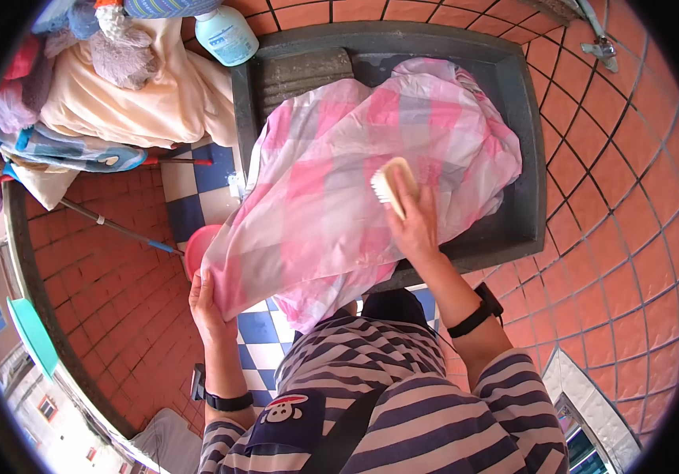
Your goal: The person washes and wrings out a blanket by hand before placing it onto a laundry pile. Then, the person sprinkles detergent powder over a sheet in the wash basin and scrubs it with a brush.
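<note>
A large pink, white and grey checked sheet (331,182) is spread in creased folds over a dark stone sink (533,213), and part of it hangs over the near edge. At its lower left corner, my left hand (207,310) is closed, pinching the edge between thumb and fingers and drawing that side fairly flat. My right hand (417,225) grips a scrubbing brush (393,183) with a pale back and white bristles. The brush is tilted over the middle of the sheet, its bristles toward the left; whether they touch the fabric I cannot tell.
A ridged washboard slab (304,75) shows at the sink's back left. Beside it stands a light blue bottle (227,38). Cream bedding (142,95) and soft toys (122,59) pile at upper left. A pink basin (199,249) sits below. Red tiled walls (608,182) surround the sink.
</note>
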Demonstrator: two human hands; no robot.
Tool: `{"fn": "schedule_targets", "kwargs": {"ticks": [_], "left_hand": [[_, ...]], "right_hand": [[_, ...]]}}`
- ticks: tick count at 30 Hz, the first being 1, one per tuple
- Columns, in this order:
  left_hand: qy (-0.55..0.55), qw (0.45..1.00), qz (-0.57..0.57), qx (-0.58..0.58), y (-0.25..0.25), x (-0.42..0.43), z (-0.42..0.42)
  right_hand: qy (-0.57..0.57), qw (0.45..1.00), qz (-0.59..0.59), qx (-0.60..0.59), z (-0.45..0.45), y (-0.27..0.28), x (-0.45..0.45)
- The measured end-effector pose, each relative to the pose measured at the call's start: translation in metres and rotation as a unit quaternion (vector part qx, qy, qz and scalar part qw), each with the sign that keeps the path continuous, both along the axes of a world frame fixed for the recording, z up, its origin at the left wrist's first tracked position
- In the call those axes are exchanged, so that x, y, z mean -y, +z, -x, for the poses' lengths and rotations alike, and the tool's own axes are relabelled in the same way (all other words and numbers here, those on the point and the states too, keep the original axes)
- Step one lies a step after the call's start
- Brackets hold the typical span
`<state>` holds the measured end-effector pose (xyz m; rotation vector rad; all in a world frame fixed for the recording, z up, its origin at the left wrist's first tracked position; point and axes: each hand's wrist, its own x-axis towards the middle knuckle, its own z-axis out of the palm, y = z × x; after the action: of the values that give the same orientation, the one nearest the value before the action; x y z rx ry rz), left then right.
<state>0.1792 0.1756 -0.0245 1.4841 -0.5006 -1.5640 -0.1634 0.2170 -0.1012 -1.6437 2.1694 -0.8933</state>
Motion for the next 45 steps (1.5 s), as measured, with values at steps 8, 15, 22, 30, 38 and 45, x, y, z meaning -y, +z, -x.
{"fn": "schedule_targets", "kwargs": {"ticks": [8, 15, 22, 30, 38, 45], "left_hand": [[0.004, 0.998, 0.027, 0.059, 0.036, -0.029, -0.002], [-0.088, 0.99, -0.105, -0.032, 0.018, -0.046, 0.005], [-0.084, 0.989, -0.083, 0.084, 0.039, -0.064, -0.015], [-0.187, 0.954, -0.171, 0.159, -0.011, -0.074, -0.019], [-0.33, 0.775, 0.134, 0.522, -0.028, -0.075, 0.08], [-0.157, 0.97, 0.129, 0.133, -0.002, 0.042, 0.139]], "right_hand": [[0.126, 0.989, 0.004, -0.072, -0.007, -0.024, 0.014], [0.042, 0.999, -0.032, -0.002, -0.011, 0.007, 0.043], [0.268, 0.96, 0.064, -0.041, -0.032, -0.019, 0.076], [0.028, 0.994, -0.049, -0.094, 0.014, -0.038, 0.097], [0.112, 0.993, -0.031, 0.018, 0.004, -0.008, 0.101], [-0.024, 0.909, 0.013, 0.415, 0.057, -0.027, 0.058]]}}
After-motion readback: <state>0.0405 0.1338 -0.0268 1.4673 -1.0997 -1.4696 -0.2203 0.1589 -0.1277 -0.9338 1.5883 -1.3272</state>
